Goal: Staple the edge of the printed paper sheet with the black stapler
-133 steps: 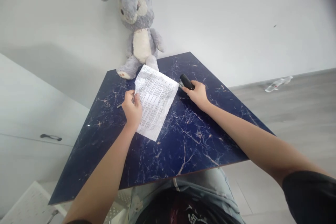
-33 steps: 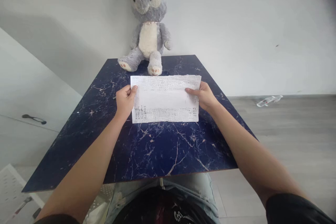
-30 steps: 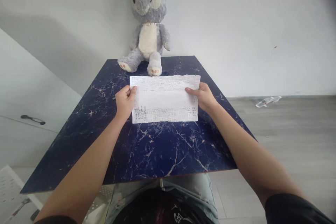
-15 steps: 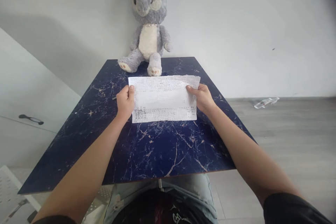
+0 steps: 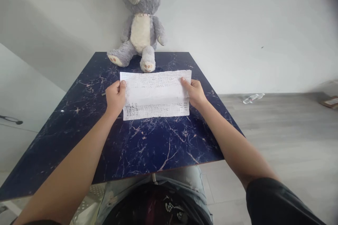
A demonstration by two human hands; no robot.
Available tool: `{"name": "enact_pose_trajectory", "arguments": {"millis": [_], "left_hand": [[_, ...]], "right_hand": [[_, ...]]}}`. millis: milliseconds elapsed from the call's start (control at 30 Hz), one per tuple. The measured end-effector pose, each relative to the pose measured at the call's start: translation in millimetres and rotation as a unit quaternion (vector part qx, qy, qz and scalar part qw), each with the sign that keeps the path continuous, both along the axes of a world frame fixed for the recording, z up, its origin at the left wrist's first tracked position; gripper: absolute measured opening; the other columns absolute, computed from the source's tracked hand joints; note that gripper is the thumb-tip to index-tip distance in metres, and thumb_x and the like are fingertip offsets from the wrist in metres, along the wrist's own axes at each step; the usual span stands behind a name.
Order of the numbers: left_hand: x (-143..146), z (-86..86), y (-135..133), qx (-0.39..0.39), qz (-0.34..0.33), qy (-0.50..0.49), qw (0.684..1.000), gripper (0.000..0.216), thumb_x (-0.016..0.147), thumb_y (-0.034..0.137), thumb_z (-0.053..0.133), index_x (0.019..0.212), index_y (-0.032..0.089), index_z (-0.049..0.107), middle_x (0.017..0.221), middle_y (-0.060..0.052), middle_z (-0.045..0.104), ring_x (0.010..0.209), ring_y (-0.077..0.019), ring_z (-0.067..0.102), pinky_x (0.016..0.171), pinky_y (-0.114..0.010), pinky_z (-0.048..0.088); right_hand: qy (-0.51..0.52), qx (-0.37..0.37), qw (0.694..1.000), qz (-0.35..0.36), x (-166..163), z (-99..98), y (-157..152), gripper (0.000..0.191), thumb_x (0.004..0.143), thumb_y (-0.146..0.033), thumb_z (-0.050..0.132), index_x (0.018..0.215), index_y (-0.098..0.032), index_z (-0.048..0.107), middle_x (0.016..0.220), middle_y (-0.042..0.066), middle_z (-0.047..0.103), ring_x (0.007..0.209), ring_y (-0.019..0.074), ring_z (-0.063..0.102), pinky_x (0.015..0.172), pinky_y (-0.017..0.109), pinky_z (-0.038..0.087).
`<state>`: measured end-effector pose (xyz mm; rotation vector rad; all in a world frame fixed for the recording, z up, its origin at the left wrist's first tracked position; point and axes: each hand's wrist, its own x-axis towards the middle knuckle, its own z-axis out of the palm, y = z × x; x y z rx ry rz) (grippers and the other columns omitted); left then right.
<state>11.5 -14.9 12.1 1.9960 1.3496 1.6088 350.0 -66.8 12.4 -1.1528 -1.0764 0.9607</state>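
Observation:
A white sheet of paper [image 5: 155, 95] covered in dense dark print or writing is held up over the blue marbled table [image 5: 155, 147]. Its middle band is paler and blank-looking; the text is too small to read. My left hand [image 5: 114, 98] is closed on the paper's left edge, thumb on the front face. On the opposite edge, my right hand [image 5: 195, 91] grips it the same way, thumb in front and fingers behind. Whether there is more than one sheet I cannot tell. Part of a small dark object [image 5: 103, 94] shows just left of my left hand.
A grey plush rabbit [image 5: 141, 31] sits at the table's far edge against the white wall [image 5: 224, 24]. To the left is a white cabinet with a dark handle [image 5: 10, 119]. Clear plastic packaging [image 5: 253, 98] and a brown box [image 5: 330, 102] lie on the grey floor.
My view has turned slightly right, so the table, rabbit and paper sit further left and a box appears at the right. Both hands keep their hold on the paper.

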Motion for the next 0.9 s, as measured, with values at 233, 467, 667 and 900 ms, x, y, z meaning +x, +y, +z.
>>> {"name": "enact_pose_trajectory", "arguments": {"millis": [233,467,667,900], "left_hand": [[0,-13.5,9,-0.065,-0.066,-0.038,0.995,0.034,0.099,0.039,0.069,0.072,0.023,0.06,0.059,0.002,0.048,0.057,-0.0167,0.039,0.059,-0.033,0.028],[-1,-22.4,17,-0.075,-0.085,-0.039,0.993,0.016,0.099,0.036,0.066,0.095,0.022,0.071,0.07,0.0,0.063,0.061,-0.0185,0.054,0.066,-0.031,0.042],[-1,-26.9,21,-0.069,-0.118,-0.059,0.989,0.017,0.096,0.028,0.065,0.11,0.021,0.071,0.099,-0.006,0.077,0.09,-0.0228,0.072,0.088,-0.033,0.055],[3,-25.7,20,-0.052,-0.126,-0.165,0.977,0.026,0.094,0.039,0.075,0.112,0.021,0.071,0.108,-0.009,0.076,0.112,-0.0261,0.073,0.106,-0.039,0.055]], "right_hand": [[0.002,-0.012,1.0,0.003,4,2.1,1,0.05,0.073,-0.068,0.088,0.086,-0.022,0.075,0.089,0.011,0.08,0.084,0.0281,0.076,0.073,0.042,0.064],[0.002,-0.02,1.0,0.011,3,2.1,0,0.052,0.071,-0.07,0.087,0.088,-0.023,0.072,0.089,0.009,0.079,0.088,0.0297,0.076,0.076,0.043,0.064],[0.005,-0.032,0.999,0.005,4,0.6,3,0.046,0.073,-0.063,0.086,0.09,-0.022,0.071,0.094,0.013,0.078,0.095,0.0332,0.077,0.084,0.049,0.064],[-0.106,0.08,0.987,-0.092,-14,24.1,-29,0.029,0.093,-0.053,0.071,0.09,-0.025,0.074,0.083,0.008,0.074,0.085,0.03,0.073,0.074,0.047,0.062]]}}
